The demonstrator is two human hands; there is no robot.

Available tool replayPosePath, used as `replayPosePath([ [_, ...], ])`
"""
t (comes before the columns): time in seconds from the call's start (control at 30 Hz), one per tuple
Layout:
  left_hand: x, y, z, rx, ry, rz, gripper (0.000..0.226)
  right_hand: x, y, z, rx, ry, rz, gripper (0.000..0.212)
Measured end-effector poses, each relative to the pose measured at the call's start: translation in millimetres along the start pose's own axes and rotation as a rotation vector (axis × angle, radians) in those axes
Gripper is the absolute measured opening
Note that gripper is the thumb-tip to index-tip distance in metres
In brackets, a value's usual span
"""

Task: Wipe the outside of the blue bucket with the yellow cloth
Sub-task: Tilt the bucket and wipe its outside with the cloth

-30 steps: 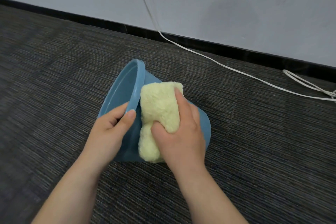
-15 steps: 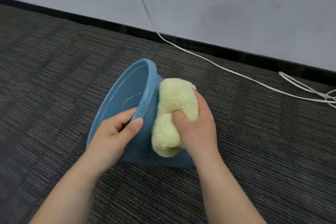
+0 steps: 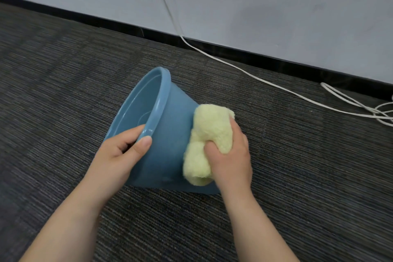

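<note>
The blue bucket [image 3: 170,134] lies tipped on its side on the carpet, mouth facing left. My left hand [image 3: 119,155] grips its rim at the near side, thumb outside, fingers inside. My right hand [image 3: 231,159] is closed on a bunched fluffy yellow cloth [image 3: 208,134] and presses it against the bucket's outer wall near the base end. The bucket's bottom is hidden behind the cloth and hand.
Dark striped carpet [image 3: 63,83] covers the floor. A white cable [image 3: 255,76] runs down the pale wall and across the carpet to a tangle at the far right [image 3: 378,110]. A black skirting board [image 3: 234,51] lines the wall behind the bucket.
The cloth and my right hand have slid from beside the rim toward the bucket's base. The bucket has turned, so more of its outer wall shows between my hands.
</note>
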State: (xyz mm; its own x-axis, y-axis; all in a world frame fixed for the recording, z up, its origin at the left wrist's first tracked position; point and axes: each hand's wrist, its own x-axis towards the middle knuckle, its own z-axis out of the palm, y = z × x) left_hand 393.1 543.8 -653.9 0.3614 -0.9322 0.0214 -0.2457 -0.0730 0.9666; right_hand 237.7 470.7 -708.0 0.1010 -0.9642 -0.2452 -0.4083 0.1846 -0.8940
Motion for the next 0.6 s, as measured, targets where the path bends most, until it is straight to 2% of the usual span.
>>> replayPosePath([
  [0.13, 0, 1, 2, 0.011, -0.009, -0.001, 0.029, 12, 25, -15, 0.09, 0.067, 0.205, 0.061],
  [0.4, 1, 0, 2, 0.008, 0.042, 0.008, 0.026, -18, -7, 15, 0.039, 0.006, -0.066, 0.07],
  [0.47, 1, -2, -1, 0.014, 0.052, -0.006, 0.024, -16, 5, 12, 0.051, 0.022, -0.056, 0.073],
  [0.6, 6, 1, -12, 0.092, 0.02, -0.07, 0.044, -7, 40, -2, 0.032, 0.119, 0.12, 0.067],
])
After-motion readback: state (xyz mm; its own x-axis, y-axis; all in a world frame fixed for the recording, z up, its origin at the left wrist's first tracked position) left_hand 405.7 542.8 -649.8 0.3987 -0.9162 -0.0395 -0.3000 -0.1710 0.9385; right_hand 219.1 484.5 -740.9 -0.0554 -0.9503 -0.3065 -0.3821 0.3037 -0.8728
